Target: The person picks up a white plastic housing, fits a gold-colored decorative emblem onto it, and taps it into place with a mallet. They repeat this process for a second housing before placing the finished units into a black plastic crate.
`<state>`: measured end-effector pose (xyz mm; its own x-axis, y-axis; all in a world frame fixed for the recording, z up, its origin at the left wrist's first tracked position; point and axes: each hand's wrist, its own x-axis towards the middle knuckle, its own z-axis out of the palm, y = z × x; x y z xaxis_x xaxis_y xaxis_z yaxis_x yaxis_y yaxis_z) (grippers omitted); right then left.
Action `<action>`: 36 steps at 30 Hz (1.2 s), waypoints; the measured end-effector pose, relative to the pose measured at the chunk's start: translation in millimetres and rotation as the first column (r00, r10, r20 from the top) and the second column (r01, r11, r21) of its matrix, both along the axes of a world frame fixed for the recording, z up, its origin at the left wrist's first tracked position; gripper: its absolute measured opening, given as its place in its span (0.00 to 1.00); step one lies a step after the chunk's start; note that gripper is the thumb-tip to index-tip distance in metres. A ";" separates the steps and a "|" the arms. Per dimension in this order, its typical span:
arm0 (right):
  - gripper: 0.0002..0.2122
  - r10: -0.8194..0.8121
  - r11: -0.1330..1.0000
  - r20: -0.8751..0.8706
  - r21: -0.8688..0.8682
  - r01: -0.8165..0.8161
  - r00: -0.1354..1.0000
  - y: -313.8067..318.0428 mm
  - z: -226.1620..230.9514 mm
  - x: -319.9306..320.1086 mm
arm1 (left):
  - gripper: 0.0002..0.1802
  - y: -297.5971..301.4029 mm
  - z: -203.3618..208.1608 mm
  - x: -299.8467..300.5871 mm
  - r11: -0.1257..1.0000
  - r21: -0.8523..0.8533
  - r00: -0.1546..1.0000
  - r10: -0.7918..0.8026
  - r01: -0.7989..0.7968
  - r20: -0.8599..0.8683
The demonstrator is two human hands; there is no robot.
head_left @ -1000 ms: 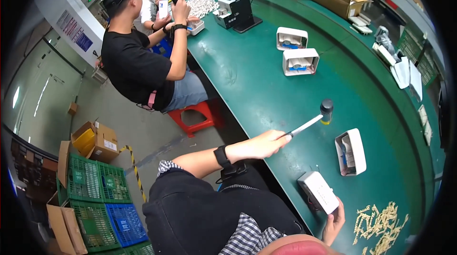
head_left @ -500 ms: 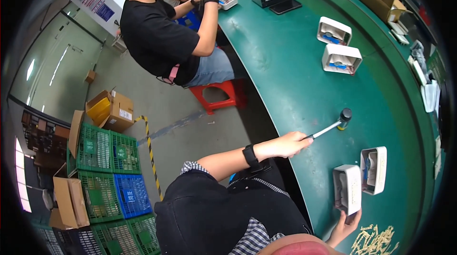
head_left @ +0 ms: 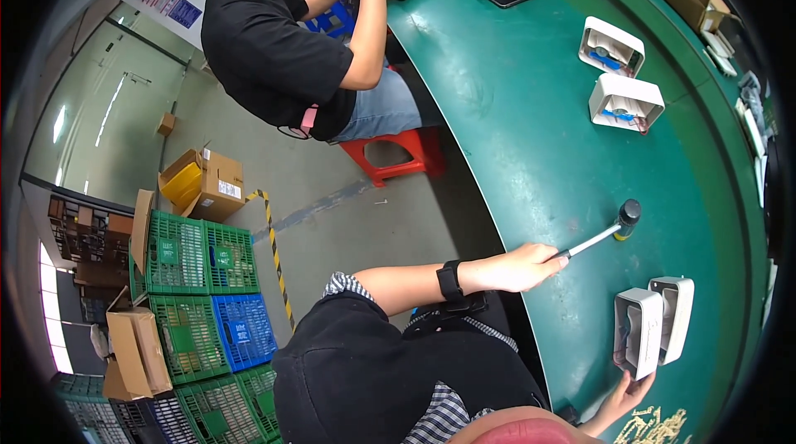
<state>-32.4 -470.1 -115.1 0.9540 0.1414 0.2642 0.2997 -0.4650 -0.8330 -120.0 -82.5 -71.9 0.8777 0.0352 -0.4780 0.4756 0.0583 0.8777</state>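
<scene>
My left hand (head_left: 524, 267), with a black wristband, is closed round the grip of a small mallet (head_left: 594, 242). The mallet has a pale shaft, a black upper face and a yellow lower one; whether its head touches the table is unclear. At the lower right, my right hand (head_left: 628, 398) has its fingers at the near end of an open white plastic housing (head_left: 649, 334) standing on its side. A second white housing (head_left: 682, 320) stands right behind it, partly covered.
Two more white housings (head_left: 632, 89) with blue parts inside stand farther along the green table (head_left: 547, 170). A heap of small cream-coloured pieces (head_left: 651, 427) lies by my right hand. A co-worker (head_left: 274, 54) sits on a red stool (head_left: 390, 160); stacked crates (head_left: 186, 328) are at left.
The housing at my right hand now stands closer to the one behind it, covering more of it. My left hand still grips the mallet. The whole view has shifted slightly.
</scene>
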 end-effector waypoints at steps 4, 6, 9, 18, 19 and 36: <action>0.25 0.008 1.000 -0.155 0.008 -0.007 0.988 -3.6 4.8 10.0 | 0.25 0.1 0.9 -2.7 0.999 0.037 1.000 -0.015 0.015 0.019; 0.25 0.018 1.000 -0.150 0.010 -0.016 0.989 -11.0 1.4 19.2 | 0.25 0.6 2.2 -3.4 0.999 0.050 0.999 -0.016 0.015 0.030; 0.25 0.032 0.999 -0.142 0.018 -0.030 0.989 -18.0 -2.4 35.3 | 0.25 2.7 3.6 -2.2 0.998 0.063 0.999 -0.023 0.021 0.031; 0.27 0.174 0.984 -0.200 0.058 -0.166 0.964 -30.7 2.4 89.9 | 0.24 -0.7 -0.4 -2.2 1.000 0.031 1.000 0.004 -0.005 0.002; 0.27 0.188 0.982 -0.215 0.063 -0.178 0.959 -31.9 0.1 95.4 | 0.24 -1.2 1.1 -1.7 0.999 0.034 1.000 0.003 -0.003 0.007; 0.27 0.376 0.920 -0.094 0.152 -0.360 0.922 -18.3 -2.5 83.2 | 0.20 -9.5 10.9 -1.6 0.992 -0.024 0.984 0.123 -0.127 -0.127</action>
<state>50.7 -488.4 -117.6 0.8665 0.4608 0.1921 0.3241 -0.2265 -0.9185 -121.6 -92.0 -61.0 0.8007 0.1244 -0.5859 0.5684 0.1511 0.8088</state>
